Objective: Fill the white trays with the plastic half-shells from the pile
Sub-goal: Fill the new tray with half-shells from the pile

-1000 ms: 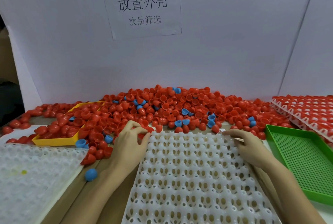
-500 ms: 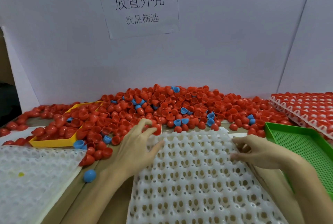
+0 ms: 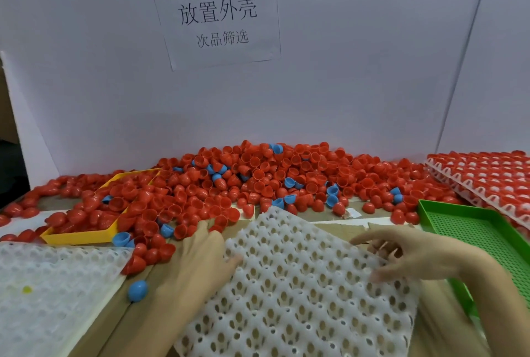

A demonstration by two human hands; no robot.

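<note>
Both hands grip empty white tray (image 3: 301,285), left hand (image 3: 200,256) at edge, right hand (image 3: 407,256) pinching rim, squaring it before shell pile (image 3: 258,178)

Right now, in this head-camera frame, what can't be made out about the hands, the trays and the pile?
- Left hand: fingertips sit at the white tray edge; its grip is unclear.
- Right hand: motion-blurred; whether it holds anything is unclear.
- White tray: near end cut off by the bottom edge.
- Yellow tray: inside buried under red half-shells.
- Filled trays: cut off at the right edge.
</note>
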